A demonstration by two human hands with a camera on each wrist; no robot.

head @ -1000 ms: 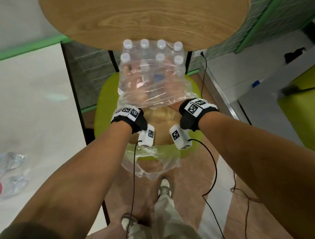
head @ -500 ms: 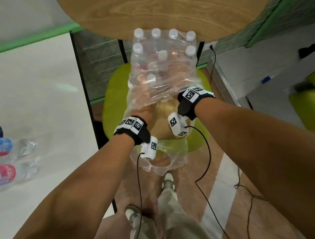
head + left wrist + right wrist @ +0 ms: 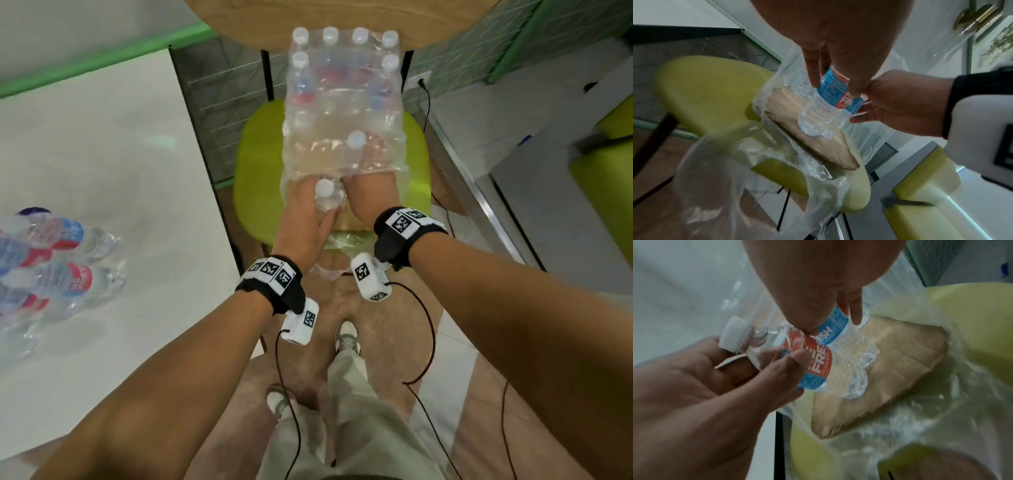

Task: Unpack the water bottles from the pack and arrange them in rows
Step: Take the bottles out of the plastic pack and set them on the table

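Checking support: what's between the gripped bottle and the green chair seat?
Brown cardboard sheet inside the plastic wrap, lying on the seat; both wrist views show it.

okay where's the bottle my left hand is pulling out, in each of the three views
Head: bottle at centre, cap up, at the pack's torn near end, in the left hand.
Left wrist: upper centre, under the fingers, base toward the camera.
Right wrist: left of centre, white cap upper left.
Shared landmark: the brown cardboard tray.

Lime-green chair [image 3: 260, 164] between white table [image 3: 102, 171] and wooden tabletop [image 3: 342, 13]
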